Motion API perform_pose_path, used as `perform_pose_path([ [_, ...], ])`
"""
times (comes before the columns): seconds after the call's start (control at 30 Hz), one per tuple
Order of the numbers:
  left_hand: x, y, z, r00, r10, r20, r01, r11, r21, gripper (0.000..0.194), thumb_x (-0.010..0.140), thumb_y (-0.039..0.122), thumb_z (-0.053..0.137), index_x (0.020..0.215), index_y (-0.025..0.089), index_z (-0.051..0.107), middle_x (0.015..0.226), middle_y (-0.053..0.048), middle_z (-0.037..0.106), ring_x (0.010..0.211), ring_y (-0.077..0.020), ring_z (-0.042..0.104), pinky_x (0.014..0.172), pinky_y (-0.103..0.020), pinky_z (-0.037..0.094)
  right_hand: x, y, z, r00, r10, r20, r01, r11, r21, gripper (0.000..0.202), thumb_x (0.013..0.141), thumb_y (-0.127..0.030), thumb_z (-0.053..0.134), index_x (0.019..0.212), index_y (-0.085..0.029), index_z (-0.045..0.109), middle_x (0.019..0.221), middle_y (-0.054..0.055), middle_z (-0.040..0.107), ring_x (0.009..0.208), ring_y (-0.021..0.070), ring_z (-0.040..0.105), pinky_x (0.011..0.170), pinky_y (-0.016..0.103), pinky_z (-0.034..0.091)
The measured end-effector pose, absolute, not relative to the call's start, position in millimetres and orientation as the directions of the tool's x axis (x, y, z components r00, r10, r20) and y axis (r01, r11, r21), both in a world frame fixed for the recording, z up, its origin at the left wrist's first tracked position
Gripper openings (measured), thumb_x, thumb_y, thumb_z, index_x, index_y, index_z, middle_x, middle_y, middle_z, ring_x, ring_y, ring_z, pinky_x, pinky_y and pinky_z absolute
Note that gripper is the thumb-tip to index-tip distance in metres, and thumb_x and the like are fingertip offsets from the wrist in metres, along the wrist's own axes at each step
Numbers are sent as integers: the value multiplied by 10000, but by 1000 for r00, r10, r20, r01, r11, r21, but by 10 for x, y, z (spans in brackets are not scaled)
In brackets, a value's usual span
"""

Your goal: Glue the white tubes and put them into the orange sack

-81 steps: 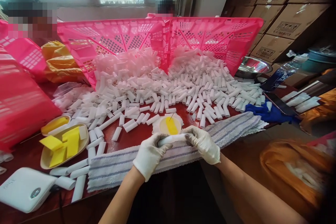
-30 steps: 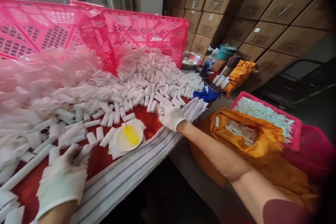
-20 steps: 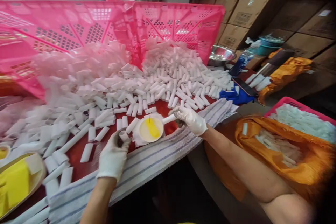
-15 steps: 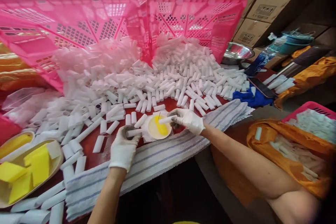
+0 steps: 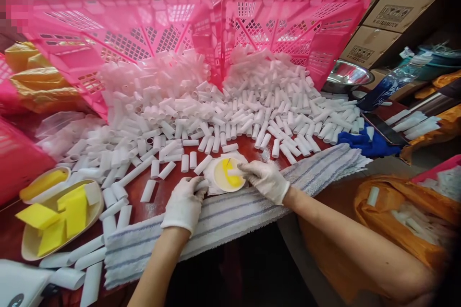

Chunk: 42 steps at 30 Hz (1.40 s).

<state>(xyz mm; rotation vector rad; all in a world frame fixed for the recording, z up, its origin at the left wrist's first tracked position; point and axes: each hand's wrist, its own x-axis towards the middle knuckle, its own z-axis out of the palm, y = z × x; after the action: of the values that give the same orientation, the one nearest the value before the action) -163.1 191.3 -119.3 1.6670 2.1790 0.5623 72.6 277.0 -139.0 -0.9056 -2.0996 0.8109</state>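
In the head view, my right hand [image 5: 266, 181], in a stained white glove, pinches a short white tube [image 5: 235, 172]. That tube lies over a yellow piece [image 5: 234, 181], sponge-like, in a small round cream dish [image 5: 220, 180]. A thin dark pin-like thing stands up from the yellow piece. At the dish's left side, my gloved left hand [image 5: 184, 204] closes on another white tube [image 5: 202, 185], mostly hidden by the fingers. White cloth or paper shows under the dish. A striped towel [image 5: 245, 211] runs along the table edge beneath both hands.
Loose white tubes [image 5: 248, 105] spill from two tipped pink crates [image 5: 288, 5]. Yellow sponge blocks sit in an oval tray [image 5: 27, 244] at left. A blue bottle [image 5: 382, 86], phone [image 5: 383, 129] and blue cloth [image 5: 355, 141] lie right. An orange bag [image 5: 382, 201] stands lower right.
The view has swung left, so the scene sits further right. Less of the left hand's tube shows now. The right hand's tube stays over the yellow piece, with the fingers slightly shifted.
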Motion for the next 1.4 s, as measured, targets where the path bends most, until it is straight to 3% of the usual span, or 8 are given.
perform_pose_path([
  [0.3,-1445,1924,-1129,-371,923,-100,520,296,801,365,766,373,566,1081,191,602,970,-55,681,875,-188,633,813,-293,488,763,2642,-1435,-466,787,405,373,590,-716,315,865,-296,526,1157,-208,608,972,62,657,861,163,625,787,287,523],
  [0.43,-1432,1930,-1140,-364,925,-112,487,291,824,381,749,374,580,1083,193,599,988,-63,678,900,-198,633,835,-309,485,792,2627,-1458,-539,697,473,430,710,-558,263,847,-270,554,1095,-254,642,917,52,646,841,174,611,773,326,519],
  [0.6,-1462,1877,-1129,-369,921,-128,486,308,818,372,751,402,574,1055,189,601,928,-68,684,864,-203,637,816,-319,487,780,2599,-1463,-456,792,406,439,597,-672,325,847,-278,553,1164,-216,584,1039,59,652,935,179,625,844,317,522],
  [0.8,-1470,1837,-1139,-362,924,-126,452,292,843,379,741,396,586,1055,183,591,938,-73,683,870,-200,637,822,-318,485,777,2540,-1424,-514,700,496,457,713,-532,184,828,-264,575,990,-209,643,846,48,644,784,169,610,748,330,520],
  [0.97,-1464,1811,-1131,-342,929,-138,335,258,906,349,717,358,612,1010,171,593,937,-67,685,841,-179,644,798,-289,496,779,2534,-1413,-469,788,399,502,610,-614,318,840,-319,560,1124,-180,591,1015,85,651,916,194,613,844,356,502],
  [1.13,-1399,1754,-1057,-324,933,-158,297,259,919,388,670,391,657,968,150,594,872,-66,683,816,-186,645,764,-292,508,772,2463,-1310,-497,686,532,390,724,-569,119,822,-259,574,892,-217,660,832,56,635,789,169,588,747,332,503],
  [1.3,-1290,1679,-1014,-218,961,-171,162,209,964,360,643,363,687,916,153,580,919,-55,672,831,-174,640,748,-276,520,728,2235,-1104,-295,916,271,195,335,-922,218,761,-355,642,919,-209,606,894,44,638,813,165,617,721,281,523],
  [1.4,-1231,1634,-979,-143,979,-142,140,162,977,361,628,365,706,903,162,591,907,-36,668,833,-168,634,759,-273,522,727,2152,-942,-331,943,29,178,93,-980,315,754,-418,630,954,-179,590,876,48,651,785,165,619,670,258,514],
])
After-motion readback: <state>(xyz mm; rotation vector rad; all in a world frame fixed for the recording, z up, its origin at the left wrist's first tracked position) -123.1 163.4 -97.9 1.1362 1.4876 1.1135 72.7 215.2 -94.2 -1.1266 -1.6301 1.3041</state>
